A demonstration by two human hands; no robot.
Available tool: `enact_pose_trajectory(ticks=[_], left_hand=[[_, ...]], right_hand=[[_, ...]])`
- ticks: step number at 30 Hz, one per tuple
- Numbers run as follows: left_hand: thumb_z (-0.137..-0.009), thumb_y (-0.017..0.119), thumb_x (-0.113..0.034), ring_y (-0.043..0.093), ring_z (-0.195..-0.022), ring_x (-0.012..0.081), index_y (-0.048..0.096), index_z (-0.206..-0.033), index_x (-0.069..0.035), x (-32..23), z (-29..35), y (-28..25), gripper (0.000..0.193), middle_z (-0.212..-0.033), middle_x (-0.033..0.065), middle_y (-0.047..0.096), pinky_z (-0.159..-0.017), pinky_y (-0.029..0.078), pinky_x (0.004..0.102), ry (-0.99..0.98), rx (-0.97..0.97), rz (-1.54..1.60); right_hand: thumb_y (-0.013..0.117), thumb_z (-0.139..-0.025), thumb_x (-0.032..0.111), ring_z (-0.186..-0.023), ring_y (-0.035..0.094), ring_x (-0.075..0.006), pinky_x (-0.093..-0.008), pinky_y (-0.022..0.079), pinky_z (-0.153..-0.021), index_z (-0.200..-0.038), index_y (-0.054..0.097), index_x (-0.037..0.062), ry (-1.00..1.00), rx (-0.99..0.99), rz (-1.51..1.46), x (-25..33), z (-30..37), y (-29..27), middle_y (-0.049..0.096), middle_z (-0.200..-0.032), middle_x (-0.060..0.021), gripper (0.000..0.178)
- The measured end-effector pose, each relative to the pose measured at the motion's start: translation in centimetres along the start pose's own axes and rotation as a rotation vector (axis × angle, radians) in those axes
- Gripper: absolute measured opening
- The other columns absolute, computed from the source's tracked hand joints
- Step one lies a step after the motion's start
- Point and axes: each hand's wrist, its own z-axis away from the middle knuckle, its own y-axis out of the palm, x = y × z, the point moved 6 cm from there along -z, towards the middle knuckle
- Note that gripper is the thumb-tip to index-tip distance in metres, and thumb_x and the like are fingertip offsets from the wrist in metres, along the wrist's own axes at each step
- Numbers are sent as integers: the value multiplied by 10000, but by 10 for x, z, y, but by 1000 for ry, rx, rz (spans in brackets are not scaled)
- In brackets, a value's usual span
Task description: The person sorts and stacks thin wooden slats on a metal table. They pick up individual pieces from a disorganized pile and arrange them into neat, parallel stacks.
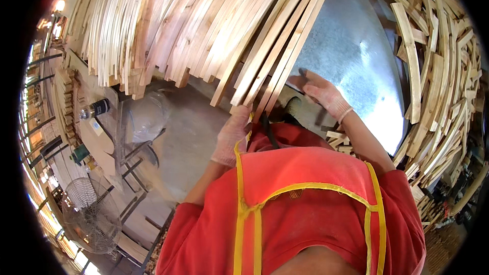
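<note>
Long pale wooden strips [285, 40] lie side by side, their near ends pointing toward me. My left hand [232, 135], in a pale knitted glove, is closed at the near end of one of the rightmost strips; its fingers are partly hidden. To the right of these strips, my right hand [323, 94], gloved the same way, reaches over the near edge of a shiny metal tabletop [346, 56]. Its dark fingertips are apart, with nothing plainly held between them. A red apron [305, 170] with yellow edging covers my front.
A large heap of loose wooden strips [438, 86] curves along the right side. More strips [168, 25] are packed in a wide row at the far left. On the left are a bottle [95, 109], a clear plastic bag [147, 114] and a wire-caged fan [91, 216].
</note>
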Motion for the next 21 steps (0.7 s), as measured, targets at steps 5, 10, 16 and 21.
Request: enact_pose_trajectory(ticks=[5, 10, 16, 21], left_hand=[[-1064, 562, -560, 615, -1231, 246, 564, -1396, 30, -81, 60, 59, 677, -1295, 124, 667, -1039, 520, 452, -175, 216, 205], [-1122, 495, -428, 695, -911, 181, 589, -1350, 70, -150, 2, 129, 556, -1175, 124, 701, -799, 612, 366, 127, 489, -529], [-861, 755, -297, 700, -1170, 332, 298, -1652, -5, -137, -72, 184, 959, -1255, 269, 712, -1006, 549, 385, 395, 320, -1617], [-876, 703, -271, 640, -1263, 381, 296, -1666, -69, -188, -61, 122, 911, -1423, 257, 627, -1100, 495, 451, 582, 233, -1598]], right_hand=[[631, -1001, 245, -1338, 586, -262, -355, 443, -1135, -1671, 276, 67, -370, -31, -201, 8, -47, 50, 611, -1477, -151, 778], [727, -939, 288, -1400, 551, -300, -376, 415, -1166, -1658, 297, 85, -263, -176, 78, 16, -49, 53, 588, -1505, -211, 862], [690, -961, 268, -1205, 662, -256, -402, 521, -993, -1435, 584, 72, -143, -322, 182, 9, -2, 90, 682, -1310, -179, 524], [664, -947, 223, -1015, 706, -284, -430, 561, -856, -1195, 688, 56, -434, 220, 462, -34, 69, 164, 708, -1114, -153, 300]])
